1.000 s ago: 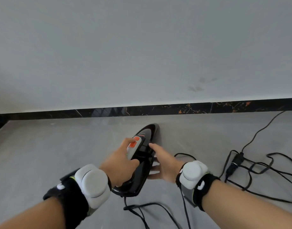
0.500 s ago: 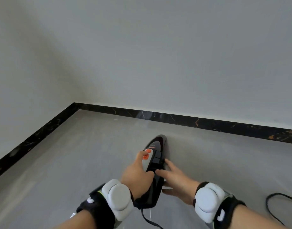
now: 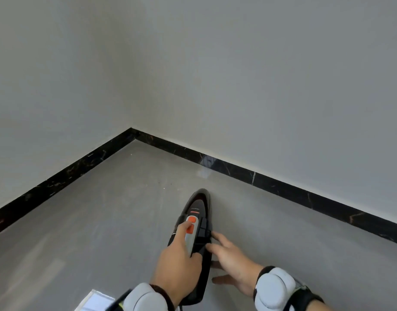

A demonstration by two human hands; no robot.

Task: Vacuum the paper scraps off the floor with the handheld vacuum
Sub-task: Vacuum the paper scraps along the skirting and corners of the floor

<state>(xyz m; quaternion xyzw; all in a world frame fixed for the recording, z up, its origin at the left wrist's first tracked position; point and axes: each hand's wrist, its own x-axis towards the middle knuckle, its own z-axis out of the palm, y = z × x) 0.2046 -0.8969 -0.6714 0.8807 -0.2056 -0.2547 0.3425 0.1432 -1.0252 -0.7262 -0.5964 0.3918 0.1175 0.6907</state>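
A black handheld vacuum [image 3: 198,223] is gripped by the left hand [image 3: 178,263], thumb on its orange switch [image 3: 190,224]. Its right side is touched by the right hand [image 3: 232,260], fingers spread. Its nose is pointed across the grey floor [image 3: 103,209] toward the black baseboard [image 3: 282,187].

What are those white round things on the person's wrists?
Each bare forearm wears a black strap carrying a rounded, glossy white pod, like a chunky watch with no face. One sits on the left wrist, one on the right wrist. The right strap also shows a small white mark. No sleeves or gloves show.
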